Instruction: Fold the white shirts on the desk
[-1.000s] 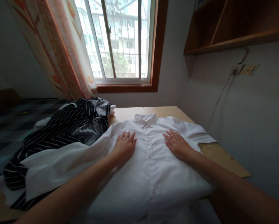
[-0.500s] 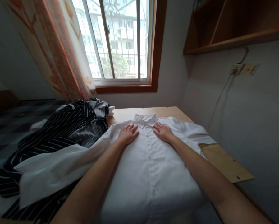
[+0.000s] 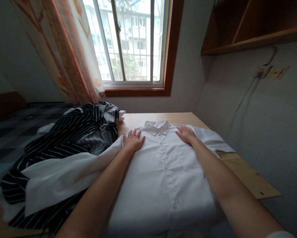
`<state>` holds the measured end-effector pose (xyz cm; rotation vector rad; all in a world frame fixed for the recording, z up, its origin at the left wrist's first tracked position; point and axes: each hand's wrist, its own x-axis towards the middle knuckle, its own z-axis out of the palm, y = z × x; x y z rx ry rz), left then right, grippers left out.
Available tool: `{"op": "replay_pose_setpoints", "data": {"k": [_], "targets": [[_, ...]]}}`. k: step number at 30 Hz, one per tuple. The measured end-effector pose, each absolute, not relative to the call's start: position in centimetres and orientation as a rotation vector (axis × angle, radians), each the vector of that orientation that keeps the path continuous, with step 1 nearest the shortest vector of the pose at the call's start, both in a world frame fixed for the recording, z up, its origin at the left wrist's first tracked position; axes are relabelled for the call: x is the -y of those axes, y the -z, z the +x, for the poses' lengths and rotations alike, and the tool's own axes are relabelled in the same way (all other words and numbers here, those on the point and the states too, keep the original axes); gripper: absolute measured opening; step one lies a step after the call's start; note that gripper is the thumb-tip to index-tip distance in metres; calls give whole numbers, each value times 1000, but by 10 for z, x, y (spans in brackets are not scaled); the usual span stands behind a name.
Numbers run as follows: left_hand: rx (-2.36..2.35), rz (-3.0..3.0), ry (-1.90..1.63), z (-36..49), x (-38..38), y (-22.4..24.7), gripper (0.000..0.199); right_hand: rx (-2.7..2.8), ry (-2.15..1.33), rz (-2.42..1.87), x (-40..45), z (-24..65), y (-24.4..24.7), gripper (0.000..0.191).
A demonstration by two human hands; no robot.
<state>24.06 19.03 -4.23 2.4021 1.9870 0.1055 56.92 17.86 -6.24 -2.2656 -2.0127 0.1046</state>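
A white button-up shirt (image 3: 160, 175) lies front side up on the wooden board, collar pointing toward the window and its buttons fastened down the middle. My left hand (image 3: 134, 140) rests flat on the shirt near the left shoulder, fingers spread. On the other side of the collar, my right hand (image 3: 186, 134) lies flat near the right shoulder, its fingers also stretched out. One white sleeve reaches out to the left over a black-and-white striped garment (image 3: 71, 142). The other sleeve extends right along the board. The shirt's lower hem is blurred and partly out of view.
The pale wooden board (image 3: 250, 175) shows beyond the collar and at the right. A checked bedspread (image 3: 4, 142) lies at the left. A curtain (image 3: 64, 53) hangs beside the window (image 3: 136, 49). A shelf (image 3: 252, 46) and a plugged-in cord (image 3: 242, 99) are on the right wall.
My hands have slid apart, away from the collar toward the shoulders, the right one farther. The shirt front looks smoother near the chest. The view has shifted slightly.
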Motion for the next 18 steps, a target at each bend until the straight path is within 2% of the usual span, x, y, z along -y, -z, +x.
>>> {"op": "replay_pose_setpoints", "data": {"k": [7,10,13,18], "targets": [[-1989,2408,-156,241,-176,43,68,2005,-14,-2185,-169,562,57,48],[-1998,2391,-180,244,-177,42,66,2132,90,-2008,-166,546,56,42],[-1986,2390,-157,246,-181,41,67,2230,34,-1898,-170,520,57,45],[-1949,2410,-120,242,-190,41,68,1986,-119,-2175,-186,495,60,56]]}}
